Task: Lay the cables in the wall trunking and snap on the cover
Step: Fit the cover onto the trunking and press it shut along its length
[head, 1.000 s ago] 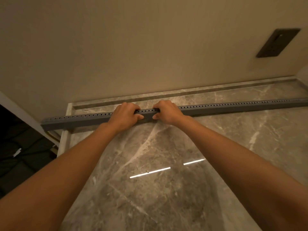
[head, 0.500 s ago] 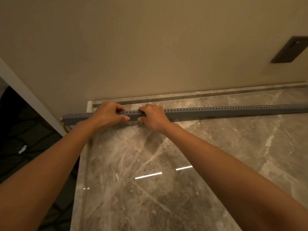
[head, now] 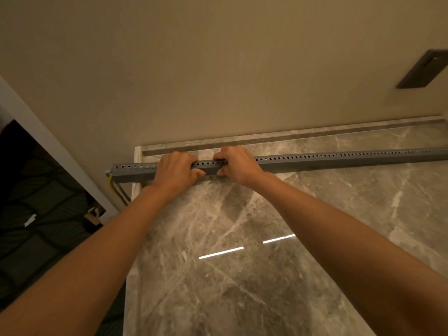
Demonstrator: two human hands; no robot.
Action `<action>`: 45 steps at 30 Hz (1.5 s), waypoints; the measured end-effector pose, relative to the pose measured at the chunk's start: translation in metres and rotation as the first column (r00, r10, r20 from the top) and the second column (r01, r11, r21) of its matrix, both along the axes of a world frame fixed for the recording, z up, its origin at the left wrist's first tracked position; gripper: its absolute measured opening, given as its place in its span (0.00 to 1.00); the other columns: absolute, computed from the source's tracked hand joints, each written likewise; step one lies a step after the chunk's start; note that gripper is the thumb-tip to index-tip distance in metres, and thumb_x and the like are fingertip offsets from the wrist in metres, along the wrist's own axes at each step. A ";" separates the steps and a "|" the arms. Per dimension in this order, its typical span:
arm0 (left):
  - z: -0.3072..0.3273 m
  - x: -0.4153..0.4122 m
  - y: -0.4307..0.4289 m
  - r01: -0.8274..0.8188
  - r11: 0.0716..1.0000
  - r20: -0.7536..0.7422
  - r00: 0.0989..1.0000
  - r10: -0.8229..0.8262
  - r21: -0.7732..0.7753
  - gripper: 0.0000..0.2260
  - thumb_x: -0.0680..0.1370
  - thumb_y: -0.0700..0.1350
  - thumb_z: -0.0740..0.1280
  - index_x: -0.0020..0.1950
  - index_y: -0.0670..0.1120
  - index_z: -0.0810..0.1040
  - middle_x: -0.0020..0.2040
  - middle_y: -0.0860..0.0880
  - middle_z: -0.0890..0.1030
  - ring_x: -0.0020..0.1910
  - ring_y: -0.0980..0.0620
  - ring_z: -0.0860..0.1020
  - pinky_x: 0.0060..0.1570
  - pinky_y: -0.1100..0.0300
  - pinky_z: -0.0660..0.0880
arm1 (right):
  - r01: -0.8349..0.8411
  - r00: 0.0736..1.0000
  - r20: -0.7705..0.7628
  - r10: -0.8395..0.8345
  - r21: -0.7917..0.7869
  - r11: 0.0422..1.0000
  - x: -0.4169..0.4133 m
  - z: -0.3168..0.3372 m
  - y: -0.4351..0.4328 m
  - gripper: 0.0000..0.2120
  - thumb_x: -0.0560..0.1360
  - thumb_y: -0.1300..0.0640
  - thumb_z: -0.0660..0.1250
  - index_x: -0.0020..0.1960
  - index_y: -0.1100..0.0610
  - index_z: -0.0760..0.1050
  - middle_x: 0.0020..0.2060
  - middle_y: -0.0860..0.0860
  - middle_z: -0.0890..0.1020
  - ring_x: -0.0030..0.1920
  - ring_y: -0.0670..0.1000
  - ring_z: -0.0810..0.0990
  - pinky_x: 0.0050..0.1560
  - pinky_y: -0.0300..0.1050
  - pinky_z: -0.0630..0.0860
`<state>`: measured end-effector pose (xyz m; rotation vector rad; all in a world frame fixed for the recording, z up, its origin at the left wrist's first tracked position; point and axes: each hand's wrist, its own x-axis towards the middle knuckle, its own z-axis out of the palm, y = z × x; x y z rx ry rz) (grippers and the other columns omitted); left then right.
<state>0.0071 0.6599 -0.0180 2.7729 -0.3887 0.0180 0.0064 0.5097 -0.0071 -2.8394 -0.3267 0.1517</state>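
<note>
Nearest to us, our two forearms reach out over the marble floor. At their end the left hand and the right hand both grip the trunking. The fingers are curled over its far edge and the thumbs lie against its near face, with a short bare piece of it between the hands. The trunking lies on the floor, near the wall and along it, and runs out of view at the right.

Compared with one second ago, both hands have gone along it toward its left end. In the last half second they hardly went further, so we judge that we now press at this place. This suggests the cover is being snapped on piece by piece, and that mainly the short part left of the left hand remains. We cannot tell whether the cover is fully seated under the hands.

From the left end the cables come out, one yellow and one grey, and hang down past the floor's edge. Further up on the wall, at the right, is a dark plate.
</note>
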 end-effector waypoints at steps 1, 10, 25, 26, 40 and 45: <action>0.000 0.001 0.001 0.003 0.999 -0.021 1.000 -0.004 -0.033 0.11 0.73 0.50 0.69 0.45 0.42 0.81 0.43 0.40 0.83 0.46 0.40 0.78 0.44 0.52 0.72 | -0.003 1.000 -0.012 0.003 -0.006 1.000 0.001 0.001 -0.001 0.10 0.71 0.62 0.68 0.53 0.59 0.79 0.51 0.58 0.81 0.53 0.59 0.77 0.49 0.49 0.73; 0.010 0.006 0.066 -0.069 0.978 -0.191 0.981 0.030 -0.198 0.14 0.71 0.44 0.73 0.57 0.44 0.81 0.52 0.43 0.83 0.48 0.48 0.78 0.49 0.55 0.74 | -0.081 0.991 -0.104 0.085 0.040 0.996 0.006 0.003 0.049 0.05 0.73 0.58 0.68 0.43 0.61 0.77 0.42 0.60 0.79 0.43 0.58 0.74 0.40 0.46 0.66; 0.000 0.000 0.140 -0.165 0.958 -0.092 0.985 0.148 -0.233 0.16 0.70 0.41 0.73 0.57 0.41 0.80 0.51 0.39 0.82 0.50 0.43 0.77 0.46 0.59 0.67 | -0.129 0.991 -0.009 0.131 0.106 0.986 0.005 -0.008 0.108 0.11 0.74 0.56 0.67 0.52 0.62 0.77 0.51 0.60 0.81 0.53 0.60 0.77 0.44 0.44 0.63; 0.000 -0.001 0.139 -0.163 0.959 -0.084 0.986 0.147 -0.234 0.16 0.70 0.40 0.73 0.57 0.41 0.81 0.51 0.39 0.83 0.51 0.42 0.78 0.47 0.58 0.68 | -0.129 0.991 -0.011 0.131 0.099 0.987 0.005 -0.008 0.108 0.11 0.74 0.56 0.67 0.52 0.62 0.77 0.51 0.60 0.81 0.53 0.60 0.77 0.44 0.44 0.63; 0.004 -0.006 0.085 0.092 0.974 0.137 0.983 -0.122 0.207 0.18 0.68 0.39 0.74 0.56 0.39 0.79 0.50 0.38 0.79 0.49 0.39 0.77 0.47 0.49 0.76 | -0.090 0.996 -0.006 0.091 0.130 0.987 -0.012 -0.003 0.057 0.17 0.74 0.64 0.65 0.62 0.62 0.70 0.59 0.59 0.75 0.60 0.58 0.73 0.59 0.50 0.69; -0.002 -0.015 0.024 0.194 0.879 0.228 0.921 -0.316 0.436 0.16 0.57 0.34 0.79 0.42 0.39 0.80 0.37 0.42 0.81 0.35 0.45 0.80 0.33 0.56 0.78 | 0.094 0.994 0.040 -0.098 0.101 0.990 -0.024 -0.011 -0.006 0.19 0.75 0.64 0.65 0.64 0.61 0.67 0.63 0.57 0.72 0.63 0.57 0.70 0.64 0.48 0.67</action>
